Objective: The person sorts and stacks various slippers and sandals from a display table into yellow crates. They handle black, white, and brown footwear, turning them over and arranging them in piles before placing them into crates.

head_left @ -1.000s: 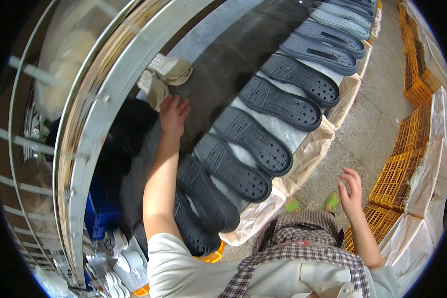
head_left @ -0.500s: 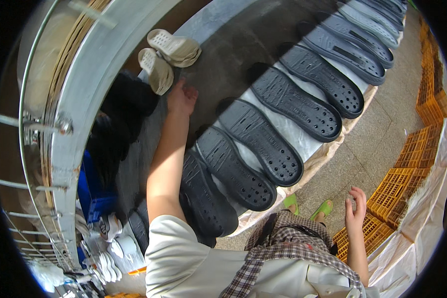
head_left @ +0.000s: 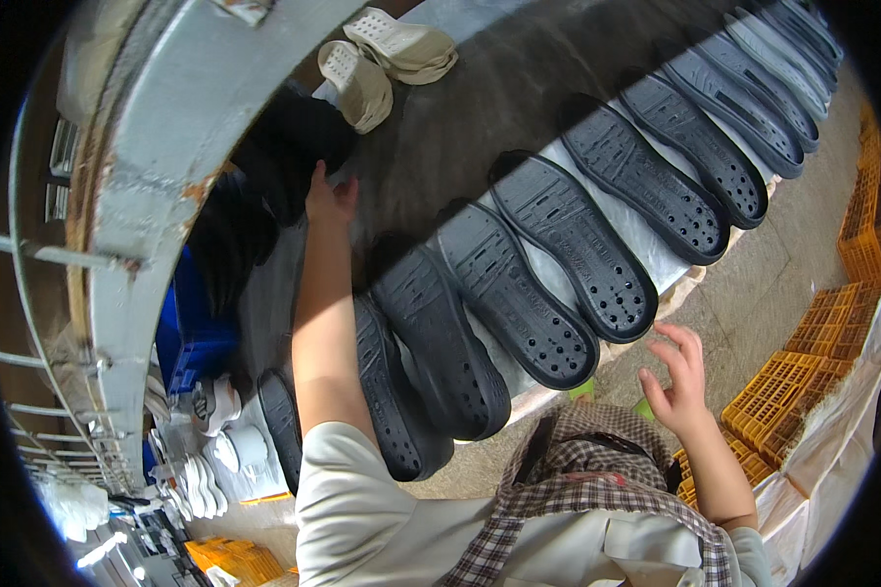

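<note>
Several black shoe soles [head_left: 578, 249] lie in a slanting row along a dark, curved work surface [head_left: 401, 176]. My left hand [head_left: 332, 199] is stretched over this surface, next to a heap of black shoes or parts [head_left: 299, 142] in shadow, whose kind is hard to make out. Its fingers are apart and nothing shows in them. A pair of beige perforated clogs [head_left: 355, 88] sits just beyond that hand. My right hand [head_left: 677, 382] hovers off the row's near edge, close to the holed end of one sole, its fingers loosely bent, apart and holding nothing.
Orange plastic crates [head_left: 773, 391] are stacked along the right, beside pale sheeting [head_left: 842, 440]. On the left are a grey metal frame [head_left: 181, 127], a blue bin [head_left: 198, 328] and several white soles [head_left: 201, 484]. Grey soles [head_left: 734, 93] continue the row at the far right.
The view has shifted, so clogs and soles appear farther right. My left hand has gone from beside the clogs to beside the black heap. My right hand has risen toward the soles.
</note>
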`<state>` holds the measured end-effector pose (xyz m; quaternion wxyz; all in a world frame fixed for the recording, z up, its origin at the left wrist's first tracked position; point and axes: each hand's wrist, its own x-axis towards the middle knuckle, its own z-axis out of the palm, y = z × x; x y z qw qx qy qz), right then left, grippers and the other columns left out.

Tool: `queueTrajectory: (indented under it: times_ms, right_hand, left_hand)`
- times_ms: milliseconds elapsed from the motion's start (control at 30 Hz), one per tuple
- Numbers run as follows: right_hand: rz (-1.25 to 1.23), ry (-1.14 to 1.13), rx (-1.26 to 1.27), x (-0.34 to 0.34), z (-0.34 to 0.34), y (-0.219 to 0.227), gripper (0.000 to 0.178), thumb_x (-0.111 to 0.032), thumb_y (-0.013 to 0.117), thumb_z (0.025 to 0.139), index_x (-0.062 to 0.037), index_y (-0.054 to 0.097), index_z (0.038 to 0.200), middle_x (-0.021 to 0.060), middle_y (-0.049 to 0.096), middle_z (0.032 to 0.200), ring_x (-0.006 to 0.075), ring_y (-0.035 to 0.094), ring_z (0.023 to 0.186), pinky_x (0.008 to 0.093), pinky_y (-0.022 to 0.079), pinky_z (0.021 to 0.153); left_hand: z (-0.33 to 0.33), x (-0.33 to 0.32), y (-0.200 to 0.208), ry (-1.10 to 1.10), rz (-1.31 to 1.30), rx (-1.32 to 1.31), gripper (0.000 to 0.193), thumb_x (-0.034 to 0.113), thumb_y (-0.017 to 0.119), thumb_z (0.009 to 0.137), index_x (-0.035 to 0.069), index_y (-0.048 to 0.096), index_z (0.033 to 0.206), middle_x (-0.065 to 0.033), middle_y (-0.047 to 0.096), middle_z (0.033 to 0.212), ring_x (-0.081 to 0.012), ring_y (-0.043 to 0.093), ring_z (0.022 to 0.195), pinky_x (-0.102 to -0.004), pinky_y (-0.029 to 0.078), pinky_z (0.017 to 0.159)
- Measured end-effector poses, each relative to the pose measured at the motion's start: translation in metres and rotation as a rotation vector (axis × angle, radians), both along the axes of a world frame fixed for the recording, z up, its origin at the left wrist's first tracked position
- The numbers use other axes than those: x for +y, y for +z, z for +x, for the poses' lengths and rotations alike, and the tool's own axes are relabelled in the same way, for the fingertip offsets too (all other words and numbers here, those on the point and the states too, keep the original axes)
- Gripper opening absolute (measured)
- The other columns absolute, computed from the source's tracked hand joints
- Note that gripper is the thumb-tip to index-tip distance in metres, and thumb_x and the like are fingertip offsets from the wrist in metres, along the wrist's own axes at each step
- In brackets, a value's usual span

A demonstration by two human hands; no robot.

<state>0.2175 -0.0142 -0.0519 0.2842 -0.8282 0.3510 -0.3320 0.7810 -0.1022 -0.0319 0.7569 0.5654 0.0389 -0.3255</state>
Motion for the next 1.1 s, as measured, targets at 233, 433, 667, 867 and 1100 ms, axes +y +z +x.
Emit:
queueTrajectory:
  times_ms: [233,433,667,867,1100]
  right_hand:
    - [0.073,-0.095,0.106,0.021,-0.022,-0.007,0.035,-0.007,0.066,0.071,-0.0030,0.057,0.104,0.0195,0.052,0.119,0.0393,0.049,0.108,0.0478,0.040,0.092]
    - [0.112,-0.153,0.135,0.034,-0.032,-0.012,0.034,-0.005,0.065,0.071,-0.0024,0.056,0.104,0.0199,0.052,0.117,0.0384,0.050,0.108,0.0469,0.040,0.091]
    - [0.127,-0.154,0.152,0.038,-0.032,-0.011,0.028,-0.005,0.065,0.071,-0.0021,0.059,0.098,0.0190,0.052,0.116,0.0372,0.050,0.105,0.0457,0.041,0.089]
    - [0.115,-0.095,0.136,0.034,-0.036,-0.004,0.024,-0.005,0.065,0.071,-0.0020,0.059,0.095,0.0181,0.053,0.115,0.0369,0.050,0.104,0.0440,0.042,0.089]
    - [0.005,0.036,0.006,0.025,-0.035,0.013,0.024,-0.006,0.066,0.072,-0.0029,0.060,0.095,0.0160,0.055,0.115,0.0358,0.051,0.104,0.0438,0.041,0.089]
  left_hand:
    - [0.042,-0.034,-0.021,0.045,-0.123,0.050,0.061,0.035,0.068,0.084,0.010,0.042,0.133,-0.0168,0.035,0.136,-0.0333,0.039,0.120,-0.0433,0.044,0.094]
    - [0.040,-0.059,-0.015,0.179,-0.132,0.051,0.057,0.032,0.067,0.085,0.011,0.044,0.133,-0.0122,0.041,0.136,-0.0308,0.040,0.120,-0.0420,0.043,0.095]
    - [0.040,-0.062,-0.018,0.121,-0.493,0.323,0.047,0.021,0.060,0.090,0.007,0.045,0.132,-0.0098,0.045,0.134,-0.0283,0.042,0.121,-0.0428,0.042,0.098]
    - [-0.049,-0.006,0.016,0.118,-0.363,0.183,0.039,0.018,0.057,0.091,0.007,0.049,0.128,-0.0109,0.046,0.133,-0.0287,0.044,0.120,-0.0419,0.044,0.097]
    - [-0.215,0.151,0.088,-0.032,-0.227,0.213,0.040,0.012,0.061,0.088,0.003,0.049,0.125,-0.0151,0.054,0.125,-0.0307,0.052,0.114,-0.0400,0.045,0.099]
